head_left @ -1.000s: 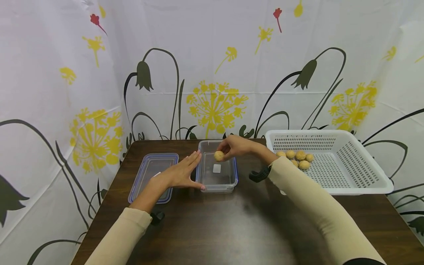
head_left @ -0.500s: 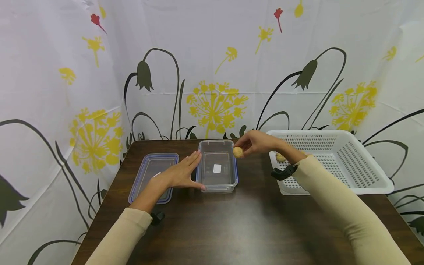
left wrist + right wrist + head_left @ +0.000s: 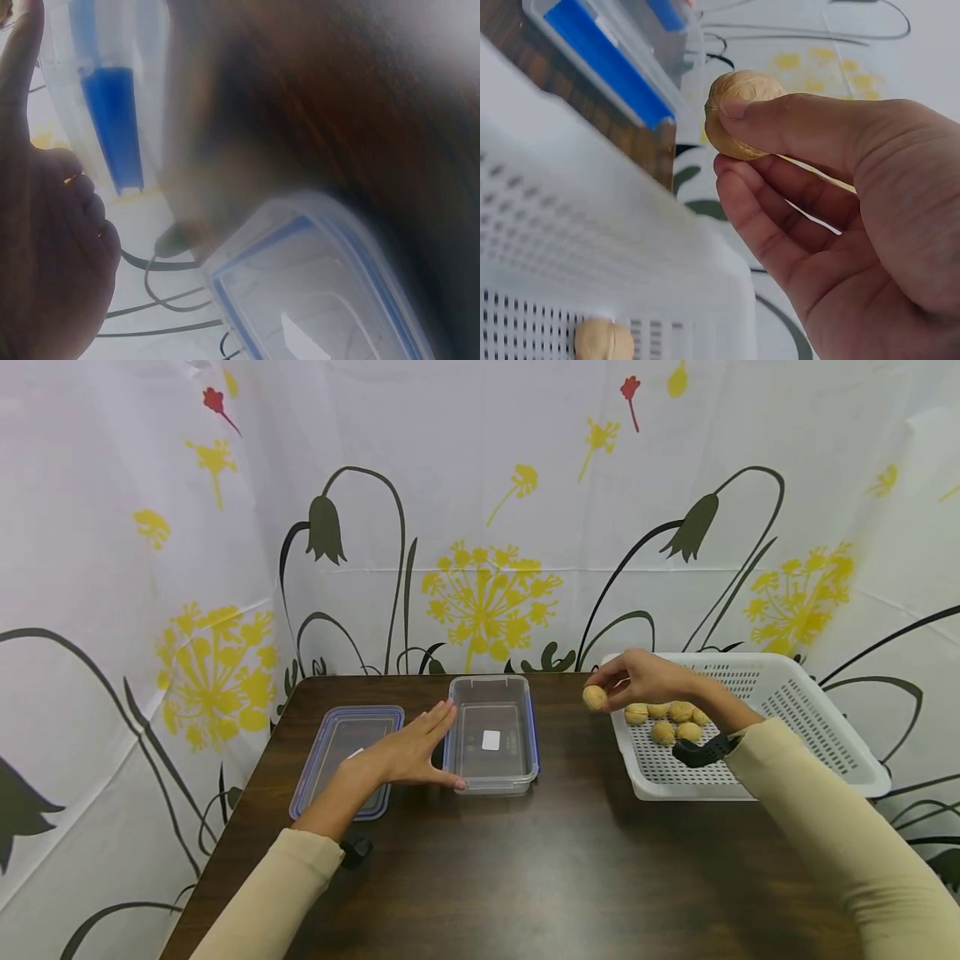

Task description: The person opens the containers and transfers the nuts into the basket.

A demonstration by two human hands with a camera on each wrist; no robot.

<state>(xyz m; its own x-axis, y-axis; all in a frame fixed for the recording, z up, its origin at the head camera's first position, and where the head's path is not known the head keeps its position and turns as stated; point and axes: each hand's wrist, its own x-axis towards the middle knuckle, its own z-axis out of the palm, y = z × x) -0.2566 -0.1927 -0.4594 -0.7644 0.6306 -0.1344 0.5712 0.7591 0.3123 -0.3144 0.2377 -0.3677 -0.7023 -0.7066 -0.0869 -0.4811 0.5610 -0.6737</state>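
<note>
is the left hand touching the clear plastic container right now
Touching. In the head view, the left hand lies flat against the left wall of the clear container, with straight fingers along its rim and no gap visible.

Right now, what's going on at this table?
A person's right hand pinches a walnut just above the table, beside the left rim of the white basket, which holds more walnuts. The left hand rests flat against the side of the clear container, which holds no walnuts; its lid lies alongside.
</note>
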